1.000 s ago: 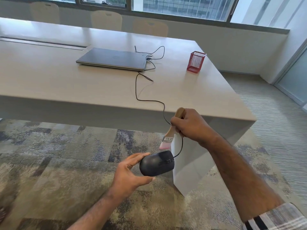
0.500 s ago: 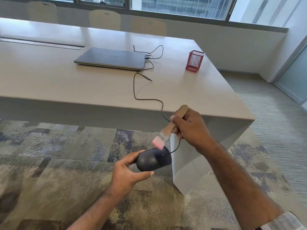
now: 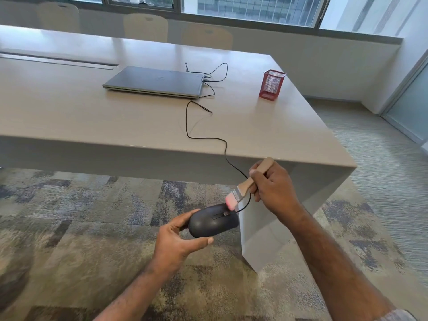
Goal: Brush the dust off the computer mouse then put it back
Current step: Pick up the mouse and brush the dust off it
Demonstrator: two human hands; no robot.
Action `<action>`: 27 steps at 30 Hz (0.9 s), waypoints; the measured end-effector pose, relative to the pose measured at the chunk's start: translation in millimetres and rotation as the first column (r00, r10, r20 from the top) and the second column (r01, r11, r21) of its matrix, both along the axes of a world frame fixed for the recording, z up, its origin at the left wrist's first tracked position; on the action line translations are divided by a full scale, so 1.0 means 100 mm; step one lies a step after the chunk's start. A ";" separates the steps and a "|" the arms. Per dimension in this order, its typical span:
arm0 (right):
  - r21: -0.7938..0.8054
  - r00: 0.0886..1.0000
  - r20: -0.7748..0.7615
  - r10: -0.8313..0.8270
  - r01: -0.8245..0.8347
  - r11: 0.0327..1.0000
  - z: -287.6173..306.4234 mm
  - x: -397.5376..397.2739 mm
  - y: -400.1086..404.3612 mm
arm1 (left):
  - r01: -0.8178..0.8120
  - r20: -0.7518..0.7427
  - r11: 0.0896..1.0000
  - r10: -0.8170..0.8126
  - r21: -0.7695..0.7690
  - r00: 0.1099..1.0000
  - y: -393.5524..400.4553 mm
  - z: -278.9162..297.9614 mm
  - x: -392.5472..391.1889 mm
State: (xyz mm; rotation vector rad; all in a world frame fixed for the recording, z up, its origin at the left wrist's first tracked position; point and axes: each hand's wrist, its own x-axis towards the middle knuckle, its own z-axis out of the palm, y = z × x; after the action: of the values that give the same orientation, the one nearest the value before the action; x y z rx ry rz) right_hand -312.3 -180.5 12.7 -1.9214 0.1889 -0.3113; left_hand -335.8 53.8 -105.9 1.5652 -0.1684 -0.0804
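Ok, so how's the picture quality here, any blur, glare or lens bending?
Head view: bristles of the brush smeared by motion over the mouse; window glare washes the table far edge; wide-angle lens bows that table; laptop reasonably sharp.

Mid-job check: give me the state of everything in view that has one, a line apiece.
Mouse: held off the table, buttons up.
Brush: bristles touching the mouse's front.
Left hand: gripping the mouse.
Right hand: gripping the brush handle.
Cable: trailing over the table edge down to the mouse.
Laptop: lid closed, flat on the table.
Red mesh cup: upright; contents cannot be told.
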 end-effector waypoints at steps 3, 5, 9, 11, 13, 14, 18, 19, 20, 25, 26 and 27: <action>0.185 0.995 -0.029 0.092 -0.085 0.979 -0.04 -0.03 0.07 | 0.007 -0.046 1.000 -0.008 -0.026 0.999 -0.02 0.02 0.01; 0.145 0.991 -0.058 0.118 -0.109 0.983 -0.09 -0.06 0.08 | 0.009 -0.063 0.999 -0.012 -0.045 0.998 -0.02 0.03 0.02; 0.009 1.000 -0.027 0.012 -0.012 1.000 -0.10 -0.08 -0.04 | 0.005 -0.080 0.999 -0.009 -0.053 0.997 -0.01 0.03 0.00; -0.023 0.999 0.023 -0.024 0.024 0.999 -0.08 -0.08 -0.08 | -0.005 -0.099 0.998 -0.001 -0.065 0.995 -0.01 0.02 0.00; 0.055 0.998 0.066 -0.020 0.016 0.998 -0.06 -0.09 -0.07 | -0.018 -0.115 0.997 0.009 -0.076 0.993 -0.01 0.03 0.01; 0.110 0.997 0.080 0.001 -0.010 0.994 -0.06 -0.10 -0.05 | -0.023 -0.119 0.997 0.014 -0.073 0.993 -0.02 0.04 0.01; 0.147 0.987 0.089 0.130 -0.143 0.979 -0.11 -0.13 0.04 | -0.020 -0.147 0.997 0.009 -0.076 0.989 -0.02 0.05 0.02; 0.115 0.988 0.084 0.131 -0.140 0.983 -0.12 -0.13 0.03 | -0.017 -0.155 0.997 0.005 -0.080 0.988 -0.02 0.04 0.02; 0.086 0.990 0.079 0.115 -0.122 0.989 -0.13 -0.13 0.02 | -0.013 -0.161 0.996 0.000 -0.084 0.987 -0.02 0.04 0.02; 0.076 0.995 0.091 0.030 -0.036 0.996 -0.08 -0.16 -0.06 | 0.000 -0.162 0.995 -0.017 -0.102 0.987 -0.01 0.06 0.01; 0.123 0.993 0.109 0.053 -0.067 0.990 -0.05 -0.17 -0.05 | -0.002 -0.169 0.994 -0.017 -0.112 0.985 -0.01 0.06 0.01; 0.178 0.986 0.129 0.107 -0.129 0.975 -0.02 -0.19 -0.03 | -0.005 -0.175 0.992 -0.017 -0.123 0.984 -0.02 0.07 0.02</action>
State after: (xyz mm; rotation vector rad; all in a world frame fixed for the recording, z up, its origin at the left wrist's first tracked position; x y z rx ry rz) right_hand -331.5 -183.1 10.3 -1.7155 0.0230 -0.3159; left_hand -334.2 51.8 -99.0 1.4267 -0.0383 -0.2091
